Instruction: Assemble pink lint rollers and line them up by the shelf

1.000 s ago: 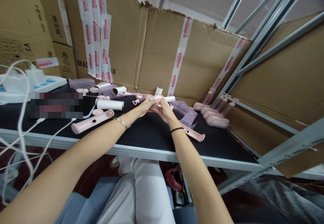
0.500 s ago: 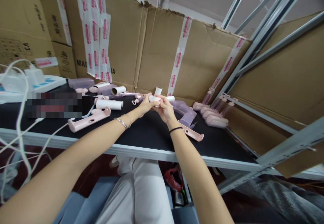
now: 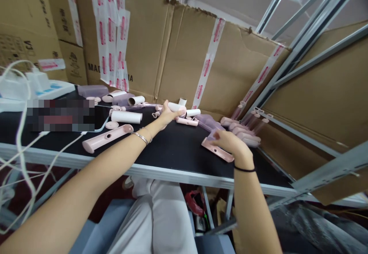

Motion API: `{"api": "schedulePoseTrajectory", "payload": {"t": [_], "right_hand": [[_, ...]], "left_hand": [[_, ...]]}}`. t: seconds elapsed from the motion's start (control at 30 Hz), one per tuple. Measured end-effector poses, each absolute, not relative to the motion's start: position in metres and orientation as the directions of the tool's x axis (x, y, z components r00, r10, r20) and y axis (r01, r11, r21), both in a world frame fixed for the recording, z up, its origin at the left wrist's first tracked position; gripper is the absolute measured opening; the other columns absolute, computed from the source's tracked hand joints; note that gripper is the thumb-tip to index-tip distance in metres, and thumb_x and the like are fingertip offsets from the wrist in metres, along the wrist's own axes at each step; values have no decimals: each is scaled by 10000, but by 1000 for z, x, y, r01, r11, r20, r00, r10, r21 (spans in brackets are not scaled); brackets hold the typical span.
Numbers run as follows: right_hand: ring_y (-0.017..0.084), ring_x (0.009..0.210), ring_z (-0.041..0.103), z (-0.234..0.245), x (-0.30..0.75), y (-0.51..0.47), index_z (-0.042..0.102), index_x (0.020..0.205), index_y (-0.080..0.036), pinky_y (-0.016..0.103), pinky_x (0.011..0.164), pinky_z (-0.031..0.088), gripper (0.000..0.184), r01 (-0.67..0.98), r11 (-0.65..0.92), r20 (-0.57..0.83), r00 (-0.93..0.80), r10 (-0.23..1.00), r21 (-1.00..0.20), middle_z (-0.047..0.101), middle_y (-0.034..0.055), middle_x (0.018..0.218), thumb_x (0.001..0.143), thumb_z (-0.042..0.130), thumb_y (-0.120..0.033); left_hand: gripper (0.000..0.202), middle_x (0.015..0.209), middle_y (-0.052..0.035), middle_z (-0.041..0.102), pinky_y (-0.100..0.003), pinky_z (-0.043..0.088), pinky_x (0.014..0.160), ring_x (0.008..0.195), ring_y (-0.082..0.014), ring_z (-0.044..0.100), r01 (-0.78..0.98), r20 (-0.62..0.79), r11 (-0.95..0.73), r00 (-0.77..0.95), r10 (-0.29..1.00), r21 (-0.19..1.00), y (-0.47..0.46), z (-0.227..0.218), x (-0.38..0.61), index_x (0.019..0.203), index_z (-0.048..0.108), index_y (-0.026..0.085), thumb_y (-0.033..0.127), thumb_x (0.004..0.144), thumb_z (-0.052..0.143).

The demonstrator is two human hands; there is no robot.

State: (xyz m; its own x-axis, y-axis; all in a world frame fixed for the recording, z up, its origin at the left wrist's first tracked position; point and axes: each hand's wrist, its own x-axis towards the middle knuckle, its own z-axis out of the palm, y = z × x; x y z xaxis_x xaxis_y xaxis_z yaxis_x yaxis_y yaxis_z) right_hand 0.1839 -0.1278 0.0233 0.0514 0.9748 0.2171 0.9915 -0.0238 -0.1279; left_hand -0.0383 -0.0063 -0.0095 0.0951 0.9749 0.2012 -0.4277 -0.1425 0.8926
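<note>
My left hand [image 3: 167,115] is closed around a white tube [image 3: 175,107] with a pink end cap, held above the black tabletop. Farther right, my right hand [image 3: 231,143] hangs over a long pink half-shell [image 3: 217,151] with a hole in it. Its fingers are parted and slightly bent, next to a translucent purple piece [image 3: 211,123]; whether they touch either one is unclear. Just right of the held tube lie another white tube [image 3: 193,112] and a small pink part [image 3: 187,122].
On the left lie a pink half-shell [image 3: 107,137], a white tube [image 3: 126,117] and a pink disc [image 3: 112,125]. Several pink rounded parts [image 3: 244,133] line the right end. White cables [image 3: 21,131] hang at left, and a cardboard wall [image 3: 184,54] stands behind.
My right hand has left the tube and moved right, over the pink half-shell. My left hand alone keeps the tube, now showing its length and pink cap.
</note>
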Motion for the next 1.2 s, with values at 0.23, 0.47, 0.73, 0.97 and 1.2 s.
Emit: {"api": "schedulePoseTrajectory", "payload": {"t": [0.23, 0.47, 0.73, 0.97, 1.2], "right_hand": [[212, 773, 633, -14, 203, -139, 513, 1120, -132, 289, 652, 440, 369, 990, -115, 258, 91, 962, 80, 521, 145, 1040, 773, 568, -244], [209, 888, 612, -38, 187, -137, 431, 1245, -196, 327, 755, 475, 473, 995, 55, 454, -12, 891, -81, 439, 131, 1152, 778, 431, -113], [238, 743, 612, 12, 148, -118, 414, 1113, -149, 328, 679, 462, 320, 923, 230, 625, 14, 781, -308, 626, 108, 830, 803, 353, -196], [244, 749, 617, 21, 100, -66, 369, 1206, -161, 382, 709, 478, 391, 763, 399, 604, -13, 797, -509, 639, 133, 930, 820, 336, -213], [229, 1122, 515, 0, 86, -65, 328, 1329, -178, 409, 965, 400, 494, 542, 589, 655, -91, 750, -599, 496, 125, 1279, 843, 380, -252]], "left_hand": [[909, 1074, -57, 542, -245, 513, 687, 826, -125, 600, -594, 229, -81, 177, 957, 800, -17, 2, -35, 1396, 150, 298, 225, 687, 714], [908, 1164, -81, 488, -260, 499, 713, 883, -147, 577, -496, 183, -203, -88, 979, 844, -2, -4, -40, 1347, 193, 261, 178, 619, 729], [763, 1233, -80, 491, -335, 356, 977, 1101, -215, 494, -101, 618, -609, 125, 777, 787, -19, -7, -39, 1234, 420, 208, 159, 541, 735], [693, 1252, -81, 500, -322, 350, 984, 1125, -219, 500, -109, 681, -673, 180, 710, 731, -28, -5, -34, 1219, 422, 222, 183, 589, 707], [513, 1260, -84, 514, -315, 311, 1028, 1189, -209, 463, -205, 677, -648, 130, 724, 733, -26, -5, -33, 1171, 481, 197, 242, 688, 648]]}}
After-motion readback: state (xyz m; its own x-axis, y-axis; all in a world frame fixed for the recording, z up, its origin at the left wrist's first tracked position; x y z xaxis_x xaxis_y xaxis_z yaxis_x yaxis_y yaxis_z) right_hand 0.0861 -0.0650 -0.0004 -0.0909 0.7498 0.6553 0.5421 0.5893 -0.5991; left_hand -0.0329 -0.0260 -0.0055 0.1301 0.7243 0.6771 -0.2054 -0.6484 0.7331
